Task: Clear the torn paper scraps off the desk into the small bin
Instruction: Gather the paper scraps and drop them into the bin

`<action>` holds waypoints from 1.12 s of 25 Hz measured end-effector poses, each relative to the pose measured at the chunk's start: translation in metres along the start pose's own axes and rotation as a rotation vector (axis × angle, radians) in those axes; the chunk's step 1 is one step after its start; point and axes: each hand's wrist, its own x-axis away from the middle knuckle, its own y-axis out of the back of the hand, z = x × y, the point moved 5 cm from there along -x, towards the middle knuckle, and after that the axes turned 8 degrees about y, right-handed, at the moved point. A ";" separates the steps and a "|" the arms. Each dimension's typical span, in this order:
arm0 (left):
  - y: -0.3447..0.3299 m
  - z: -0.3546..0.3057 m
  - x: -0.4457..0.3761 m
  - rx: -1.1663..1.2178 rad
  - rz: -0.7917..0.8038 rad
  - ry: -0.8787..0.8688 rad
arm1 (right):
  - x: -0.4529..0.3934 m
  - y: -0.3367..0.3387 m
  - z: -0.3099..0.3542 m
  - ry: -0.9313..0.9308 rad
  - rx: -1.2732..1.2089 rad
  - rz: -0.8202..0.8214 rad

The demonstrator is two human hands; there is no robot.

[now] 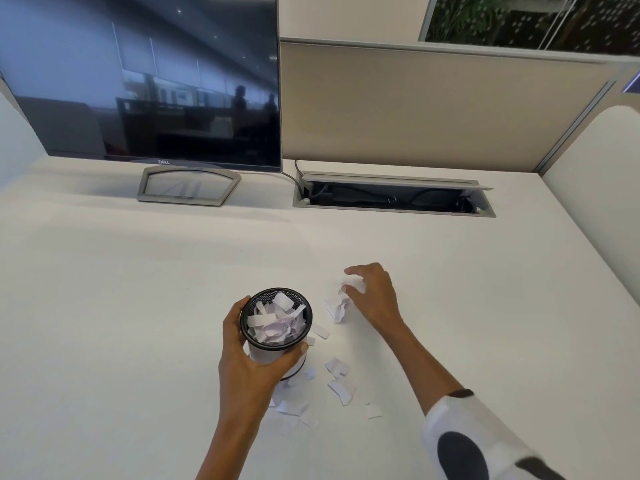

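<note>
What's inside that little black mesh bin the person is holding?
The small black mesh bin holds a heap of torn white paper scraps, reaching near the rim. The scraps cover the bottom, so anything beneath them is hidden.

Left hand [242, 355] wrapped round bin [277, 332], fingers and thumb curled on its wall. Bin upright on desk [121, 306], mostly full of scraps. Right hand [372, 296] right of bin, fingers curled on a bunched wad [343, 299]. Loose scraps [341, 389] near bin's right and front. Monitor [149, 77] far behind bin, left; open cable tray [391, 197] behind, right.
</note>
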 end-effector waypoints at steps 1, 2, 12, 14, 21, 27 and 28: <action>0.000 0.000 0.000 -0.002 -0.002 0.000 | -0.003 -0.006 0.000 0.031 0.063 0.080; 0.001 0.001 -0.001 -0.003 -0.004 0.000 | -0.003 -0.013 0.000 0.066 0.120 0.184; -0.004 0.000 0.004 0.013 0.025 -0.024 | 0.093 -0.023 0.008 0.435 0.492 0.537; -0.007 -0.001 0.006 0.008 0.040 -0.036 | 0.106 -0.014 0.003 0.406 0.541 0.444; -0.021 -0.006 0.017 -0.050 0.152 -0.077 | 0.095 0.035 0.004 0.065 0.102 0.084; -0.038 -0.009 0.027 -0.103 0.234 -0.105 | 0.097 0.088 0.080 0.214 -0.381 -0.115; -0.040 -0.008 0.029 -0.098 0.247 -0.106 | 0.099 0.085 0.093 0.249 -0.326 -0.046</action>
